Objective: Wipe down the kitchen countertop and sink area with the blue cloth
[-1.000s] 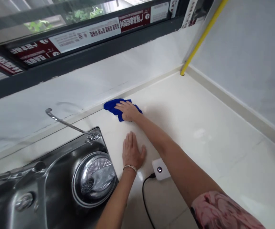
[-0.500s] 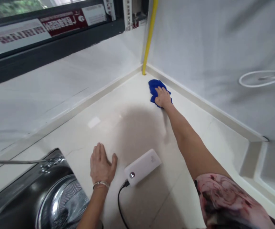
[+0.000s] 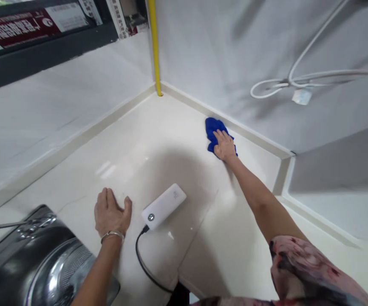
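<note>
My right hand [image 3: 225, 145] presses a crumpled blue cloth [image 3: 215, 126] onto the white countertop [image 3: 133, 127], close to the raised edge along the right wall. Part of the cloth is hidden beneath the palm. My left hand [image 3: 112, 212] lies flat on the counter beside the sink, thumb spread away from the fingers, holding nothing. Between my two arms rests a white power bank [image 3: 164, 206] with a small round display. A black cable [image 3: 142, 261] is plugged into its near end.
A dark metal sink [image 3: 15, 263] with a round drain basket fills the lower left. A yellow pipe [image 3: 155, 46] rises from the corner. White cables [image 3: 289, 83] hang off the right wall. A dark window frame [image 3: 50, 59] runs along the upper left.
My right hand has slid the blue cloth along the right wall's edge, away from the yellow pipe. The whole view has shifted to the right. My left hand stays flat on the counter.
</note>
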`<state>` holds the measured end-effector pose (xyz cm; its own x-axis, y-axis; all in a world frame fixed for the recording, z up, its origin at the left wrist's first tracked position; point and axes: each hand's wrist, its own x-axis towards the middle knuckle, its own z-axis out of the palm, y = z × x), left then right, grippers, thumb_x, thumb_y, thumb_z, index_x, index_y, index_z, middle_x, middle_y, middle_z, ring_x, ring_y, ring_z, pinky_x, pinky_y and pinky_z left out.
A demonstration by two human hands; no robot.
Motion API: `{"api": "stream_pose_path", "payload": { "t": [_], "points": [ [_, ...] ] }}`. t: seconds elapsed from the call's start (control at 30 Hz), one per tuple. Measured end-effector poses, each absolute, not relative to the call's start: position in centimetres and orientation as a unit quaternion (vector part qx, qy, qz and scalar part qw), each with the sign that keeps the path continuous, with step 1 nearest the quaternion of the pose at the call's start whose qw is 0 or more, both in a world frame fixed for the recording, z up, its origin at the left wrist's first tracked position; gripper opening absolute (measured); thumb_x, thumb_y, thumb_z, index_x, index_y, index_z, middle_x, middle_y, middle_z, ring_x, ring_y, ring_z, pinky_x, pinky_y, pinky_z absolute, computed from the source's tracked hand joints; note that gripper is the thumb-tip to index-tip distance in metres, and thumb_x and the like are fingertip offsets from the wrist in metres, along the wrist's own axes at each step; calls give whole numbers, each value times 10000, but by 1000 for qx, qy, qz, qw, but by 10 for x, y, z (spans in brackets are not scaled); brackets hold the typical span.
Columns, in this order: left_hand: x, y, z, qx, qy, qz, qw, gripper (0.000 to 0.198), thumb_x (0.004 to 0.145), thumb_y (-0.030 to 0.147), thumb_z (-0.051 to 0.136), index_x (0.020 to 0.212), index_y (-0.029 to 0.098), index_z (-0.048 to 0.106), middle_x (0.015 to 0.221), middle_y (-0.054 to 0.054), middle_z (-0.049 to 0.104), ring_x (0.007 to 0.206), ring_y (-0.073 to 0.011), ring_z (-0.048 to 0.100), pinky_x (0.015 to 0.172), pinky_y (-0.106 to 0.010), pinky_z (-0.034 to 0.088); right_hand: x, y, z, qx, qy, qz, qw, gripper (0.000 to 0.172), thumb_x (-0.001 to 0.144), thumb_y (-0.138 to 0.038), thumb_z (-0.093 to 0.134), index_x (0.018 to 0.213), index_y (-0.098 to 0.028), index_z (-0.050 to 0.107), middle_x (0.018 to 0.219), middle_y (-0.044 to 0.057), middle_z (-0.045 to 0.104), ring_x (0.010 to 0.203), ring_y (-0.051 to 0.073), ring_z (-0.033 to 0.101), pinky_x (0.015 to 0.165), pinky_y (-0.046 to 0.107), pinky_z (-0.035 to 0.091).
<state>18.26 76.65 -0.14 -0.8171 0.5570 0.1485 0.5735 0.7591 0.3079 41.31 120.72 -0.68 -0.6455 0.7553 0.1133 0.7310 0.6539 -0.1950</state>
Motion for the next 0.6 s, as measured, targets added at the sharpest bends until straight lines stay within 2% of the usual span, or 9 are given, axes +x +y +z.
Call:
{"api": "stream_pose_path", "payload": {
  "t": [0.2, 0.37, 0.6],
  "points": [
    [186, 772, 8, -307, -934, -182, 23, 807, 955, 573, 332, 1497, -15, 441, 1598, -253, 364, 1496, -385, 309, 1245, -526, 267, 483, 1118, -3, -360, -925, 73, 96, 765, 808, -247, 478, 1565, -146, 437, 1656, 90, 387, 1548, 322, 267, 1245, 527, 244],
    [187, 773, 11, -324, -930, -167, 41, 702, 943, 557, 364, 1407, 46, 490, 1513, -247, 449, 1422, -376, 390, 1187, -528, 339, 540, 1015, -3, -323, -937, 93, 90, 837, 736, -208, 502, 1569, -152, 436, 1665, 78, 372, 1560, 320, 240, 1260, 539, 202],
    [187, 774, 16, -341, -930, -133, 39, 711, 943, 554, 314, 1350, -7, 471, 1450, -259, 468, 1376, -356, 400, 1148, -495, 357, 666, 854, 3, -304, -943, 113, 70, 972, 652, -155, 501, 1612, -155, 356, 1700, 75, 290, 1588, 332, 162, 1270, 587, 196]
  ]
}}
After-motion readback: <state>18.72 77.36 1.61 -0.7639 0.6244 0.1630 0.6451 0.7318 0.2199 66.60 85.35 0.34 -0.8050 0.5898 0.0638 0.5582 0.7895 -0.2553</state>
